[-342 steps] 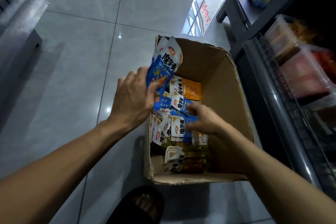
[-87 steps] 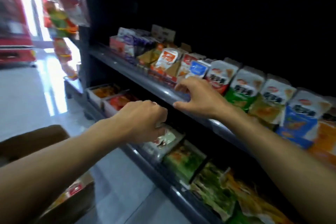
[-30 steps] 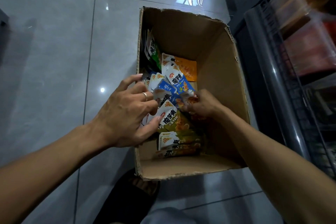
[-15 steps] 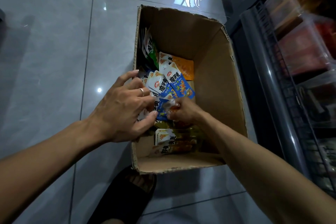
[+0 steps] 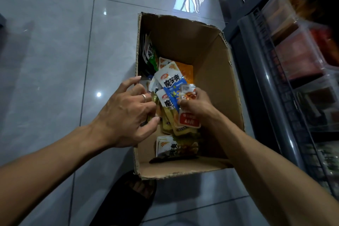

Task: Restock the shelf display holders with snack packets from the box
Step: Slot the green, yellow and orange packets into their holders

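The right hand (image 5: 196, 105) fingers pinch an orange-and-white packet (image 5: 189, 117) over the cardboard box (image 5: 216, 71). The left hand (image 5: 126, 113) fingers curl round several packets (image 5: 168, 86) beside it, above loose packets in the box on the floor.

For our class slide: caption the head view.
Both hands, left hand and right hand, gather snack packets from the cardboard box.

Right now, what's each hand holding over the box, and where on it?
Right hand pinches an orange-red packet around its middle. Left hand grips a bunch of packets at their left edges; the exact grip is hidden.
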